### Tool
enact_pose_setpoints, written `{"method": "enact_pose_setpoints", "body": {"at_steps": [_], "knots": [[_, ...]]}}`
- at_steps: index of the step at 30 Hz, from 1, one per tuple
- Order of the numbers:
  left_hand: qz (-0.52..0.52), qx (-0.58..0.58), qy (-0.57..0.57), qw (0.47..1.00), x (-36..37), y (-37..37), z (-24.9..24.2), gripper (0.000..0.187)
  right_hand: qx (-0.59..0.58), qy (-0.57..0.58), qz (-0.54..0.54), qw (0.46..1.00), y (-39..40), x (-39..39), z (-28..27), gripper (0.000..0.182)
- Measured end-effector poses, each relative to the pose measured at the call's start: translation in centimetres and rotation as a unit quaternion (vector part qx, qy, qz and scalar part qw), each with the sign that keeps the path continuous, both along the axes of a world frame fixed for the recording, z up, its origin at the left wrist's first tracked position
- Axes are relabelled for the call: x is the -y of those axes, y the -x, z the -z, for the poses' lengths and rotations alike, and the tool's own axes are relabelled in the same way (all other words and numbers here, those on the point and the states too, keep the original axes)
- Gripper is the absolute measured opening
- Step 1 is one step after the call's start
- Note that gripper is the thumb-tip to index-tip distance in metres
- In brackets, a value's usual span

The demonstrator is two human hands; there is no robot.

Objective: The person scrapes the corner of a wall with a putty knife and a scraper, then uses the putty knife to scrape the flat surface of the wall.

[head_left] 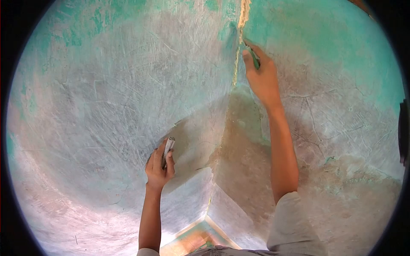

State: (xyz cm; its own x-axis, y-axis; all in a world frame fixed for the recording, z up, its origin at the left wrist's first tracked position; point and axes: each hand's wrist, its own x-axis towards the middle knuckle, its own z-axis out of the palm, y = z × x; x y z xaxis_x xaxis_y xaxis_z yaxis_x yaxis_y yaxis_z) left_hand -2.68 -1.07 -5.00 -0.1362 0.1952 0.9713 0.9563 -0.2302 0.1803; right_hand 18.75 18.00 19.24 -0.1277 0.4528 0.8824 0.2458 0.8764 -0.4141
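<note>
My right hand (261,72) is raised to the corner where two walls meet. It is closed around a small green tool (255,59), whose tip lies by the corner seam; the fingers cover much of it. A pale yellowish strip (235,64) of rough filler or bare plaster runs down this seam. Lower and to the left, my left hand (159,165) grips a folded grey sheet (169,147) with a worn end. That hand is against or close to the left wall (106,106), which is scuffed grey with patches of green paint.
The right wall (341,51) keeps green paint above and shows cracked grey plaster below. Arm and body shadows fall across the corner. At the bottom, a brownish floor (194,239) with a pale edge meets the walls. A dark object (403,132) stands at the right edge.
</note>
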Motion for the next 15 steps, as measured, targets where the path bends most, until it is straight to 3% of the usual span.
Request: {"method": "enact_pose_setpoints", "body": {"at_steps": [3, 7, 13, 15], "knots": [[-0.028, -0.06, -0.026, 0.997, 0.0, -0.1, -0.8, 0.03, -0.011, -0.01, -0.006, 1.0, 0.4, -1.0, -0.7, 0.042], [-0.021, -0.025, -0.007, 0.999, 0.1, -0.1, 0.0, 0.03, -0.021, -0.028, -0.017, 0.999, 0.0, -1.9, -0.8, 0.041], [-0.034, -0.027, -0.025, 0.999, -0.1, -0.4, -0.8, 0.03, -0.011, 0.075, -0.021, 0.997, -0.3, 1.3, 4.0, 0.042], [-0.045, -0.024, -0.011, 0.999, 0.2, -0.6, -0.9, 0.029, -0.051, 0.002, -0.005, 0.999, 0.5, 1.1, 5.9, 0.042]]}}
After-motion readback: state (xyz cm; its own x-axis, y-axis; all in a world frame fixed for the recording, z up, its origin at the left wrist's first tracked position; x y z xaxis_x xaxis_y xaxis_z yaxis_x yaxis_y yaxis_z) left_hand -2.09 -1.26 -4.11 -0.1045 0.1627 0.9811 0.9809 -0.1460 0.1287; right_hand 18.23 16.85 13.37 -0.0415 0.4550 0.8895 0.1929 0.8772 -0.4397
